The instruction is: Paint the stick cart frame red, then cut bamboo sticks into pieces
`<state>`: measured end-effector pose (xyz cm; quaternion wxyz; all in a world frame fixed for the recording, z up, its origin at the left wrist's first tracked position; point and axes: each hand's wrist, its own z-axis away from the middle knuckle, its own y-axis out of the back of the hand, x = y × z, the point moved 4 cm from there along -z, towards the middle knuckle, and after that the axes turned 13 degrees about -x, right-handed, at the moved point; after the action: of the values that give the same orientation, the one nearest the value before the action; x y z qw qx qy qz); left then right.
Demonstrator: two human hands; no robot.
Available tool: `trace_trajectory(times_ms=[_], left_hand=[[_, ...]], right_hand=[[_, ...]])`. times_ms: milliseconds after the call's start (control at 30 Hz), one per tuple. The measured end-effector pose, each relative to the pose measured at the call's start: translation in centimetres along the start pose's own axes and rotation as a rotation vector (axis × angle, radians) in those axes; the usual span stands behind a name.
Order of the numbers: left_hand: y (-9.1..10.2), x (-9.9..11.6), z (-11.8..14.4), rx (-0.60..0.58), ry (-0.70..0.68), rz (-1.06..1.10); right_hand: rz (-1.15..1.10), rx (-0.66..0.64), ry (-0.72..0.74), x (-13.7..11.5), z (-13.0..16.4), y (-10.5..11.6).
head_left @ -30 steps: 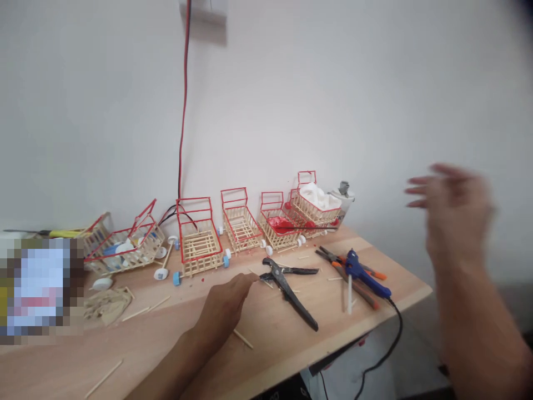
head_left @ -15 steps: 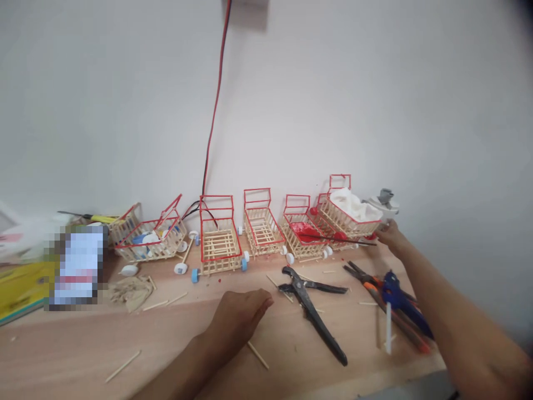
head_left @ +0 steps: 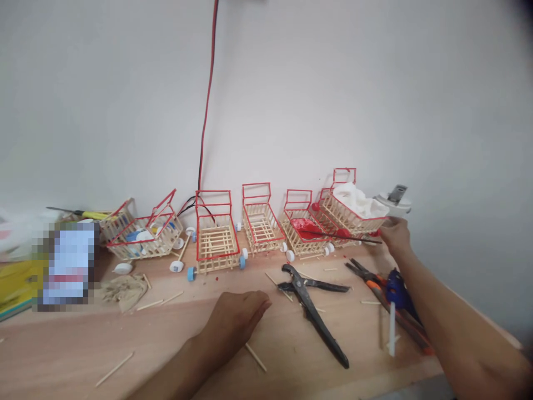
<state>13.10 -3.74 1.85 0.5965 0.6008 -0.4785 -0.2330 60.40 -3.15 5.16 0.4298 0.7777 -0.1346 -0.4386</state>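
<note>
Right hand [head_left: 395, 236] was at the lidded container [head_left: 391, 204], grip hidden, couldn't tell if closed; left hand [head_left: 239, 316], palm hidden, contents unclear, lay near black pliers [head_left: 311, 309], probably bracing.

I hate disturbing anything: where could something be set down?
Between the left hand and the thin pale wooden stick at front left; narrowly, between the black metal pliers and thin white stick. Crowded: along the white wall, among red-trimmed wooden carts.

White-lidded container [head_left: 403, 208] with grey top piece, body mostly hidden, just beside the rightmost stick cart [head_left: 339, 218]
</note>
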Motion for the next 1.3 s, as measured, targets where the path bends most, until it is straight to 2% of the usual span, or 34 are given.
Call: trace_trajectory(times_ms=[133, 267, 433, 533, 667, 933, 1300], left_hand=[[0.0, 0.0, 0.0, -0.028, 0.009, -0.009], [-0.1, 0.0, -0.1, -0.065, 0.025, -0.007], [0.1, 0.4, -0.2, -0.072, 0.03, -0.014], [0.4, 0.9, -0.2, -0.072, 0.025, -0.027], [0.6, 1.4, 0.1, -0.06, 0.012, -0.055], [1.0, 1.7, 0.3, -0.052, 0.0, -0.114], [1.2, 1.6, 0.4, 0.003, -0.009, -0.156]], right_hand=[[-0.132, 0.088, -0.012, 0.9, 1.5, 1.7], [-0.187, 0.253, 0.122, 1.4, 3.0, 5.3], [0.13, 0.351, 0.366, -0.1, 5.2, 9.8], [0.355, 0.324, 0.395, -1.8, 7.4, 11.1], [0.544, 0.247, 0.394, -3.9, 10.5, 10.9], [0.639, 0.114, 0.464, -7.6, 14.8, 8.6], [0.764, 0.152, 0.531, -11.4, 15.8, 8.9]])
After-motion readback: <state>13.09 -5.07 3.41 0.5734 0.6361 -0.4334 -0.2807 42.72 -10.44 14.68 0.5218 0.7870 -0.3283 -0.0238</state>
